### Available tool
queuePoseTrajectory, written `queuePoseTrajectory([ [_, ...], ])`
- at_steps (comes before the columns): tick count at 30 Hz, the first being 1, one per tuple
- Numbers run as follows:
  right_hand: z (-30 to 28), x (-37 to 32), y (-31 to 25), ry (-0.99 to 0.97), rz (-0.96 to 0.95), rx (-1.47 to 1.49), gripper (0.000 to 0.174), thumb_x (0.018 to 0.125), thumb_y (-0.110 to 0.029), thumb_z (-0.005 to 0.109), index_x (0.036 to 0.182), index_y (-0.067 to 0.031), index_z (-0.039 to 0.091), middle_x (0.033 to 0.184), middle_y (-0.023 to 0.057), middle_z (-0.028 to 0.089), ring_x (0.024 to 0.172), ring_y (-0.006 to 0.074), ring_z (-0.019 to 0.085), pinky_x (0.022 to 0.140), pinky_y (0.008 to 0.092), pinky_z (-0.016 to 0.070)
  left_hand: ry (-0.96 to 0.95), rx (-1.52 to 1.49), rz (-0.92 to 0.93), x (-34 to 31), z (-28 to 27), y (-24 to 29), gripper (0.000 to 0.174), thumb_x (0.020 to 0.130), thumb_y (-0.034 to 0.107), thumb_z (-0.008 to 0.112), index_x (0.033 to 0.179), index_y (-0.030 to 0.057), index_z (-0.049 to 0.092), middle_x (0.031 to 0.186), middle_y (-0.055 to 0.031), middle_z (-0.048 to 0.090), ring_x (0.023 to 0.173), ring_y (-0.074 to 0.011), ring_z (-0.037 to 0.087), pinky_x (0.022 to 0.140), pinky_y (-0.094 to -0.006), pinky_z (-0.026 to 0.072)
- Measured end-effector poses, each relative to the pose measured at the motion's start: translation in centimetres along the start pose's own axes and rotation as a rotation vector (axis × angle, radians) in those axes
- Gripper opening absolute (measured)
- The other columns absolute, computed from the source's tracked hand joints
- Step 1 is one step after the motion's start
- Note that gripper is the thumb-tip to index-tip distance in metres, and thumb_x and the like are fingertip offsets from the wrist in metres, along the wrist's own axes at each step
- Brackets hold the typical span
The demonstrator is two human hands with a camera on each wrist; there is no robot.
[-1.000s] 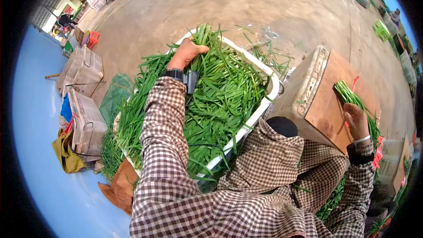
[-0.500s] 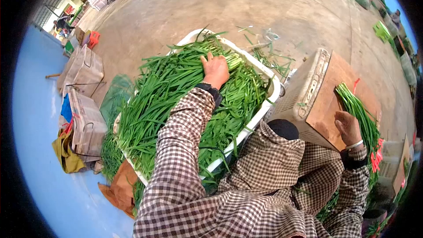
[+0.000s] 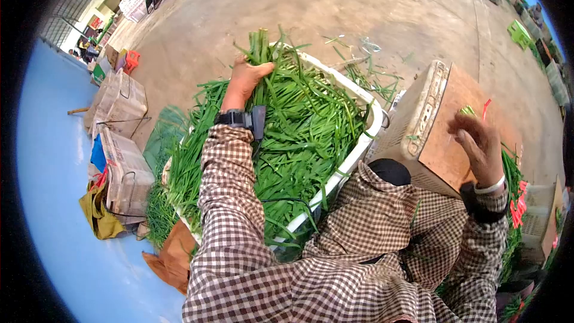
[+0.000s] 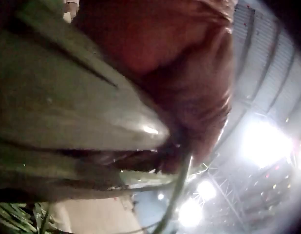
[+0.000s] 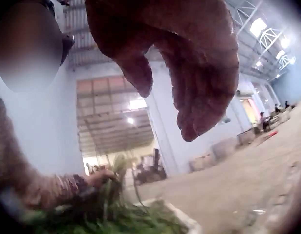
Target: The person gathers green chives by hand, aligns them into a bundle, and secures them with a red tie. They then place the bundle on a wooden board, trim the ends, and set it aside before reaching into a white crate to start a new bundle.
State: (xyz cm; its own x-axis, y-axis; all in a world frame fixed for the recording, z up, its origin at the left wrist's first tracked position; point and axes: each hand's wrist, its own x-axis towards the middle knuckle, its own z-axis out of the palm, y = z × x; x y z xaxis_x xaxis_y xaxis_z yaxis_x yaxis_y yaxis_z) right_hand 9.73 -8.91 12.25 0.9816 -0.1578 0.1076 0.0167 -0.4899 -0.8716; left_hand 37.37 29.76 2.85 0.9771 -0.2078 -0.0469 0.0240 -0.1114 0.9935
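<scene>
The left hand [image 3: 244, 84] grips a bunch [image 3: 259, 45] by its stalks; the right hand [image 3: 480, 151] holds nothing, its thumb apart from its loosely bent fingers. The tub [image 3: 376, 121] is heaped with greens [image 3: 305, 137], and the bunch is at the tub's far end, stalk ends raised, blades lying over the heap. Right of the tub stands a crate [image 3: 403, 122] with a board [image 3: 454, 93] across it. A bundle [image 3: 512, 173] lies there, partly behind the right hand; whether they touch, I cannot tell. Scraps [image 3: 373, 81] litter the floor beyond the tub.

The likeliest trouble is tangling: blades crossing the heap could drag others out or tear if the bunch were lifted fast. A slack hold could let thin stalks slip out, and a careless brush by the right hand might scatter the bundle.
</scene>
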Motion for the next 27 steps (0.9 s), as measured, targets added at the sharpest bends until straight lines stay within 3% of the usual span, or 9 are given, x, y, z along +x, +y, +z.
queuePoseTrajectory([
  [5,9.5,6.5,-4.4,-0.127,-0.110,0.409,0.058,0.080,-0.017,0.067,0.125,0.0084,0.040,0.117,0.0196,0.054,0.110,0.0249,0.053,0.094,0.0339,0.0424,0.077,0.181,0.179,-4.2,1.7,2.7,0.032,0.067,0.009,0.071,0.097,-0.0004,0.061,0.082,-0.0046,0.065,0.071,-0.0150,0.061,0.064,-0.0290,0.0504],
  [9,20.1,13.4,-0.5,-0.094,-0.159,0.231,0.102,0.065,-0.034,0.081,0.136,0.0083,0.020,0.134,0.0256,0.038,0.124,0.0333,0.039,0.102,0.0374,0.0345,0.066,0.420,0.304,-5.6,4.1,2.3,0.046,0.063,0.015,0.071,0.106,0.0049,0.056,0.090,-0.0105,0.064,0.078,-0.0200,0.063,0.070,-0.0313,0.0508],
  [11,23.6,13.3,-0.6,-0.266,-0.194,0.615,0.100,0.063,-0.033,0.082,0.134,0.0070,0.024,0.130,0.0228,0.043,0.120,0.0310,0.043,0.100,0.0366,0.0364,0.147,0.510,0.571,-6.1,5.8,1.1,0.048,0.062,0.025,0.075,0.099,0.0050,0.053,0.089,-0.0169,0.063,0.081,-0.0316,0.063,0.069,-0.0382,0.0507],
  [14,25.2,10.3,-1.7,-0.222,-0.066,0.724,0.076,0.066,-0.019,0.078,0.126,0.0022,0.038,0.120,0.0134,0.050,0.109,0.0232,0.050,0.095,0.0343,0.0411,0.242,0.854,0.612,-7.1,8.7,-0.1,0.041,0.068,0.027,0.068,0.091,0.0006,0.049,0.082,-0.0173,0.060,0.079,-0.0337,0.062,0.066,-0.0430,0.0495],
  [15,25.0,9.5,-1.3,-0.196,0.048,0.773,0.074,0.065,-0.018,0.078,0.125,0.0019,0.039,0.119,0.0125,0.051,0.109,0.0221,0.051,0.095,0.0343,0.0412,0.188,0.799,0.575,-7.3,9.3,-0.8,0.042,0.069,0.025,0.068,0.099,0.0031,0.048,0.088,-0.0181,0.060,0.082,-0.0350,0.060,0.068,-0.0434,0.0484],
  [17,26.2,8.9,0.9,-0.056,-0.040,1.057,0.065,0.068,-0.015,0.075,0.123,0.0015,0.044,0.115,0.0101,0.054,0.106,0.0211,0.052,0.094,0.0340,0.0414,0.085,0.761,0.558,-8.4,10.3,-0.7,0.045,0.067,0.023,0.067,0.100,0.0013,0.046,0.092,-0.0187,0.058,0.088,-0.0367,0.057,0.076,-0.0440,0.0464],
  [22,25.6,9.9,4.3,-0.045,0.065,1.165,0.054,0.076,-0.011,0.069,0.124,0.0028,0.047,0.115,0.0093,0.056,0.104,0.0192,0.053,0.093,0.0333,0.0419,-0.257,0.613,0.483,-9.3,10.7,-1.5,0.059,0.063,0.019,0.068,0.113,-0.0017,0.044,0.113,-0.0219,0.048,0.107,-0.0364,0.048,0.094,-0.0410,0.0384],
  [25,26.2,9.9,5.8,0.147,0.180,1.145,0.040,0.078,-0.006,0.063,0.116,0.0036,0.054,0.111,0.0110,0.059,0.099,0.0201,0.056,0.088,0.0337,0.0446,-0.263,0.429,0.659,-8.4,9.6,-2.2,0.071,0.061,0.021,0.071,0.120,-0.0034,0.042,0.118,-0.0203,0.046,0.111,-0.0327,0.047,0.098,-0.0386,0.0362],
  [27,26.1,10.0,4.9,0.087,0.146,1.219,0.035,0.077,-0.005,0.063,0.110,0.0034,0.057,0.106,0.0119,0.061,0.096,0.0208,0.057,0.086,0.0341,0.0460,-0.177,0.252,0.485,-8.1,8.2,-2.4,0.075,0.067,0.031,0.075,0.125,-0.0050,0.042,0.128,-0.0230,0.042,0.117,-0.0315,0.045,0.098,-0.0371,0.0382],
])
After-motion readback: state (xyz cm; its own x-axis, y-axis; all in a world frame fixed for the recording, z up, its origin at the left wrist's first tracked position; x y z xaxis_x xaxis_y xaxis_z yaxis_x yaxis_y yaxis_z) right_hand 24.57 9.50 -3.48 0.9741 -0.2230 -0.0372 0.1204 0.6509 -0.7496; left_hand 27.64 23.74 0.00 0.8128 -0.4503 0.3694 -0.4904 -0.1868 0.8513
